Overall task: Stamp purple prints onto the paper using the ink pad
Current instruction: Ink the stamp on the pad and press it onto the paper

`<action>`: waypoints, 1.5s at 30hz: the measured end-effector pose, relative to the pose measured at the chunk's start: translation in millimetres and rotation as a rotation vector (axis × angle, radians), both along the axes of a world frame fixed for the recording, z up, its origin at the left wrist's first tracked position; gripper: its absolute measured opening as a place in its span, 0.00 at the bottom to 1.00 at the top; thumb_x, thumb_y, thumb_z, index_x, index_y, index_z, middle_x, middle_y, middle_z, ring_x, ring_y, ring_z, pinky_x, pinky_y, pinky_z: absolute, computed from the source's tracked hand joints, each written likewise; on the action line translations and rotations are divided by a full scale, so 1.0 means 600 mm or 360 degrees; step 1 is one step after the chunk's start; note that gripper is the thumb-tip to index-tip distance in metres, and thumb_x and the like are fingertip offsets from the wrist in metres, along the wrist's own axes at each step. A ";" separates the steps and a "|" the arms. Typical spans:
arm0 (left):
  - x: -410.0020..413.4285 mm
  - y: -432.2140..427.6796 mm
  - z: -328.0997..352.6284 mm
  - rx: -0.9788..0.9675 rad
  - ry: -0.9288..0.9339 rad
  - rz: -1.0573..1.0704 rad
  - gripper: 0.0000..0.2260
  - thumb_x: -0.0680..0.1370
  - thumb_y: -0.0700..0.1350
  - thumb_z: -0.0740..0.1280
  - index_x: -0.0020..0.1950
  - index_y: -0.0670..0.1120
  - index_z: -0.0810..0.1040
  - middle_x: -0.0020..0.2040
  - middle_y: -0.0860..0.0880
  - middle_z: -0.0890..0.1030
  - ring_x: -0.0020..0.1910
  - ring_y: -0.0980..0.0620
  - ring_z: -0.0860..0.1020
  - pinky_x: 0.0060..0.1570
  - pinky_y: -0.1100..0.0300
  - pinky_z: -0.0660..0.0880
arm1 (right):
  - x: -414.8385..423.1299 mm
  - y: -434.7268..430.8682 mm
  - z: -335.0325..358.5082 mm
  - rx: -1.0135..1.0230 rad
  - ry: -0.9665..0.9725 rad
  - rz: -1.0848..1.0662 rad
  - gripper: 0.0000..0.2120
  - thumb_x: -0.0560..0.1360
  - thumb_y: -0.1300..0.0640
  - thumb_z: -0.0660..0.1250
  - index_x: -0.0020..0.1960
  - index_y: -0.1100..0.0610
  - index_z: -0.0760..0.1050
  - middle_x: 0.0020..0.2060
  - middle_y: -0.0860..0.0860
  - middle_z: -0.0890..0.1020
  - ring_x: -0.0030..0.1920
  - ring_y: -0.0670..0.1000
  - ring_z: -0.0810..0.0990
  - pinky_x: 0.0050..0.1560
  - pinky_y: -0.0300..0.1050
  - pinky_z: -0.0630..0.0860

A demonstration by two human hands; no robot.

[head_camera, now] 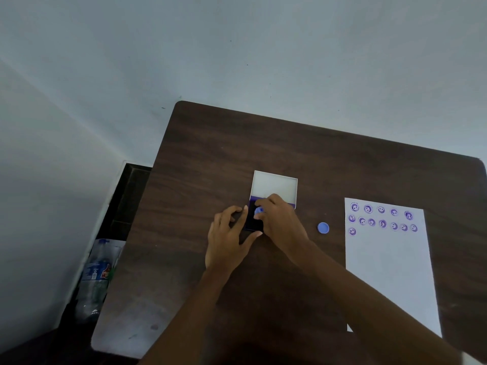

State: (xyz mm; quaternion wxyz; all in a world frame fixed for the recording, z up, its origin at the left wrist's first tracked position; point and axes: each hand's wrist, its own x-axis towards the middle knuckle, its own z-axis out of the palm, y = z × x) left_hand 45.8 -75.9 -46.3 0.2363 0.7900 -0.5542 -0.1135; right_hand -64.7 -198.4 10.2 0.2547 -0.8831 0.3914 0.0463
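The dark purple ink pad (253, 222) lies open at the table's middle, its white lid (274, 187) folded back behind it. My right hand (280, 222) pinches a small round blue stamp (259, 210) down on the pad. My left hand (229, 238) grips the pad's left and front edges between thumb and fingers. To the right lies the white paper (390, 270), with several purple smiley prints (382, 218) in rows along its top.
A round blue cap (323, 228) lies on the dark wooden table (210, 154) between pad and paper. Plastic bottles (96, 275) stand on the floor left of the table. A pale wall runs behind the table.
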 end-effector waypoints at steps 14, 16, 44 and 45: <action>0.000 0.001 -0.008 -0.0028 -0.0065 0.0011 0.28 0.76 0.66 0.62 0.70 0.51 0.75 0.65 0.47 0.75 0.57 0.49 0.74 0.49 0.55 0.75 | -0.014 -0.030 0.008 -0.0270 -0.0092 0.0667 0.18 0.65 0.64 0.75 0.52 0.56 0.72 0.51 0.56 0.79 0.50 0.55 0.77 0.48 0.50 0.78; 0.002 0.001 -0.008 -0.0038 -0.0071 0.0007 0.28 0.76 0.66 0.63 0.70 0.50 0.75 0.65 0.47 0.76 0.56 0.50 0.74 0.49 0.55 0.75 | -0.009 -0.032 0.008 -0.0218 -0.0062 0.0618 0.15 0.68 0.63 0.73 0.50 0.55 0.72 0.51 0.55 0.77 0.48 0.54 0.76 0.48 0.49 0.77; -0.009 -0.001 -0.024 0.0053 -0.0105 -0.0139 0.31 0.80 0.61 0.59 0.76 0.42 0.66 0.77 0.44 0.66 0.78 0.48 0.59 0.76 0.45 0.60 | -0.114 -0.076 0.008 -0.0311 -0.0170 0.0726 0.21 0.64 0.64 0.76 0.55 0.56 0.74 0.50 0.55 0.80 0.47 0.53 0.79 0.44 0.46 0.79; -0.009 -0.001 -0.022 0.0050 -0.0095 -0.0133 0.31 0.80 0.61 0.60 0.76 0.42 0.66 0.77 0.44 0.67 0.78 0.48 0.60 0.76 0.45 0.60 | -0.112 -0.081 0.012 -0.0315 -0.0144 0.0784 0.20 0.65 0.63 0.75 0.55 0.56 0.74 0.50 0.55 0.80 0.47 0.53 0.79 0.45 0.46 0.79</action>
